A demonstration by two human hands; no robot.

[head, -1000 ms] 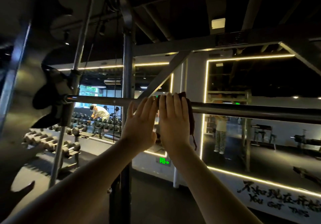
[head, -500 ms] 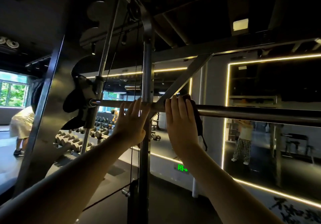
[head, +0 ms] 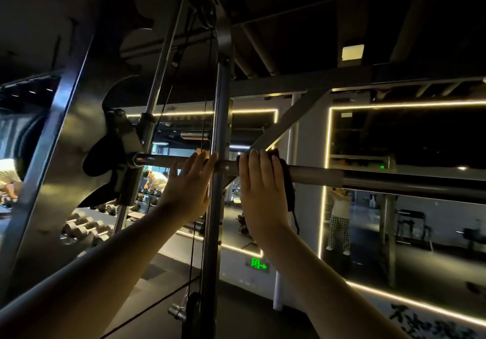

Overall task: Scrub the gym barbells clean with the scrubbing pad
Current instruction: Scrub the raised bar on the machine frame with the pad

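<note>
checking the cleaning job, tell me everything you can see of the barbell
The barbell is a long grey metal bar, dull with a shiny left end, lying roughly level, its left end in a rack carriage. The left hand rests straight fingers on it; the right hand presses a dark scrubbing pad against it.

- Green lit sign [head: 257, 264], low on the wall [head: 231, 270], is showing one Chinese char. + arrow pointing right; char. too small to read.
- Black brush lettering [head: 431, 324], bottom-right on the wall, is starting w/ "不"; rest is running out of frame.
</note>
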